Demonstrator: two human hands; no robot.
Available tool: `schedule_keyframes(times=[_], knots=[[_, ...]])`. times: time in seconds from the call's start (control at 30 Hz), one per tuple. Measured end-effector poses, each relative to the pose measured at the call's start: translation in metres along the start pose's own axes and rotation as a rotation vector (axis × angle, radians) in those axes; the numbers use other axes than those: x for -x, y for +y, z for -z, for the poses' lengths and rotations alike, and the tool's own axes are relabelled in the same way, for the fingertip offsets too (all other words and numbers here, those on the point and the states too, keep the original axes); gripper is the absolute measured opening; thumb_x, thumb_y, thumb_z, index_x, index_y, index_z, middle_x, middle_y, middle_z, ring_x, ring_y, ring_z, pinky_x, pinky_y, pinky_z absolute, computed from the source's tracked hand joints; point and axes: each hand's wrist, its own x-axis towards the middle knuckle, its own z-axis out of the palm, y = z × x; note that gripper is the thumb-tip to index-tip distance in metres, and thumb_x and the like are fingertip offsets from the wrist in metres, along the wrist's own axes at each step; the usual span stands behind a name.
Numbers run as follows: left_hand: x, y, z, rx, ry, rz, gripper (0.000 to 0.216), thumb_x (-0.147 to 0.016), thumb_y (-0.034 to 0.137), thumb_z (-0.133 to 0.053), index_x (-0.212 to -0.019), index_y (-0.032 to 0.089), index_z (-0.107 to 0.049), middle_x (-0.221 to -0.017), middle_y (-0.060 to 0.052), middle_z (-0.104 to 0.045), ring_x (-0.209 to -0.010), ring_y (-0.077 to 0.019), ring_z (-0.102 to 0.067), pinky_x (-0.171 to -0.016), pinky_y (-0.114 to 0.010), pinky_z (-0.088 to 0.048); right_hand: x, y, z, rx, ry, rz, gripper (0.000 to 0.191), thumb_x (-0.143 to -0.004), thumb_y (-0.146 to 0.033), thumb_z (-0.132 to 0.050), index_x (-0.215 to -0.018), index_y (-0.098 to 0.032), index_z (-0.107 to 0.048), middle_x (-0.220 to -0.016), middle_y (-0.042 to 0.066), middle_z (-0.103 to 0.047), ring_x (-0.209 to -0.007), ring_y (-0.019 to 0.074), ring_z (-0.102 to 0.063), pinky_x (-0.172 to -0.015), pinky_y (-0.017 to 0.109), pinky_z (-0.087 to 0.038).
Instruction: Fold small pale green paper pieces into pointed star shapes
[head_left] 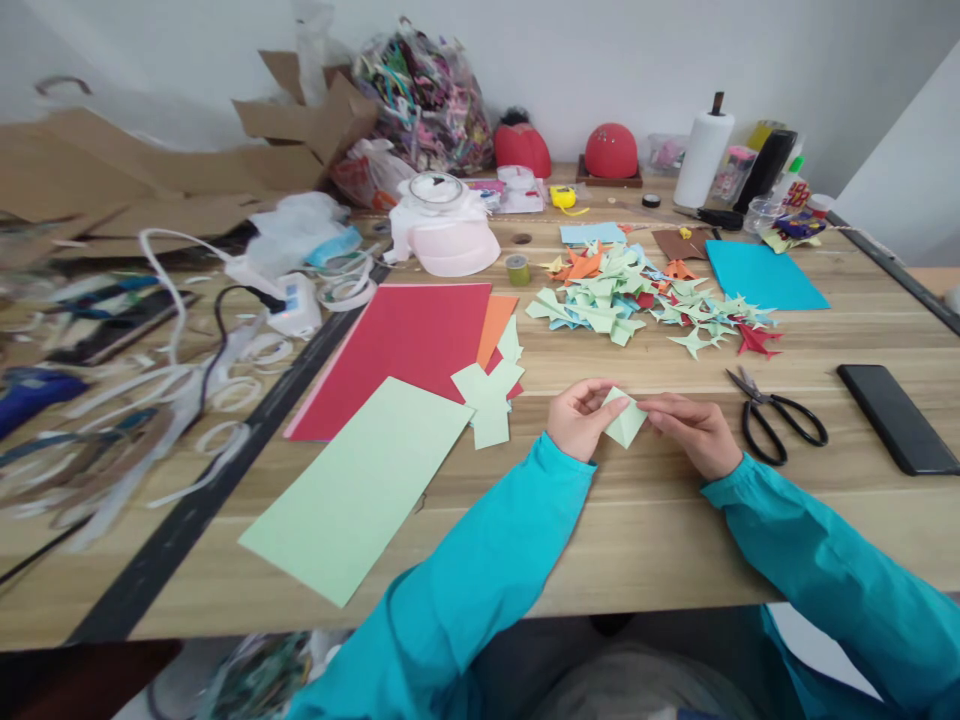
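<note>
Head view: left hand (577,418) and right hand (694,430) both pinch a small folded pale green paper piece (624,418). Fingertips are closed on opposite edges, and the piece is held just above the light wooden table (645,520), near its front edge. The two-sided pinch likely keeps the crease tight. Black-handled scissors (776,415) lie just right of the right hand, in easy reach, with a flat black phone (896,418) beyond. Cut pale green paper squares (487,395), a large pale green sheet (360,490) and a red sheet (409,345) sit to the left, probably stock. A pile of folded green, orange and red paper shapes (622,300) lies farther back, apart from the hands. A teal paper sheet (761,275) and a white paper towel roll (703,158) are at the rear. Brown cardboard (150,170) clutters the left. A plain white wall (600,50) stands behind.
</note>
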Motion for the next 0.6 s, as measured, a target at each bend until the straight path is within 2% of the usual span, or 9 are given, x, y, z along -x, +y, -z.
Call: schedule_keyframes(times=[0.3, 0.43, 0.6], knots=[[0.0003, 0.0004, -0.0001, 0.006, -0.002, -0.009, 0.029, -0.05, 0.023, -0.076, -0.076, 0.014, -0.065, -0.07, -0.003, -0.066, -0.065, -0.0124, -0.06, -0.062, -0.025, -0.048, -0.0009, 0.0006, -0.0008, 0.006, 0.014, -0.061, 0.018, -0.076, -0.03, -0.059, -0.089, -0.023, -0.069, -0.079, 0.003, -0.065, -0.064, 0.0123, -0.054, -0.055, 0.025, -0.044], [0.0013, 0.0015, -0.0004, 0.003, -0.008, 0.003, 0.029, -0.049, 0.023, -0.076, -0.075, 0.013, -0.065, -0.07, -0.003, -0.066, -0.065, -0.0131, -0.06, -0.063, -0.026, -0.048, -0.0009, -0.0003, -0.0007, 0.024, 0.022, -0.075, 0.016, -0.076, -0.032, -0.059, -0.073, -0.02, -0.069, -0.075, 0.003, -0.064, -0.065, 0.0125, -0.054, -0.056, 0.024, -0.043], [0.0015, 0.0015, -0.0004, 0.002, -0.01, 0.01, 0.03, -0.049, 0.023, -0.076, -0.075, 0.013, -0.065, -0.069, -0.003, -0.066, -0.064, -0.0128, -0.06, -0.062, -0.026, -0.048, -0.0012, -0.0026, 0.0, 0.053, 0.025, -0.061, 0.028, -0.078, -0.032, -0.055, -0.054, -0.017, -0.061, -0.067, 0.002, -0.06, -0.064, 0.0122, -0.052, -0.061, 0.025, -0.042]])
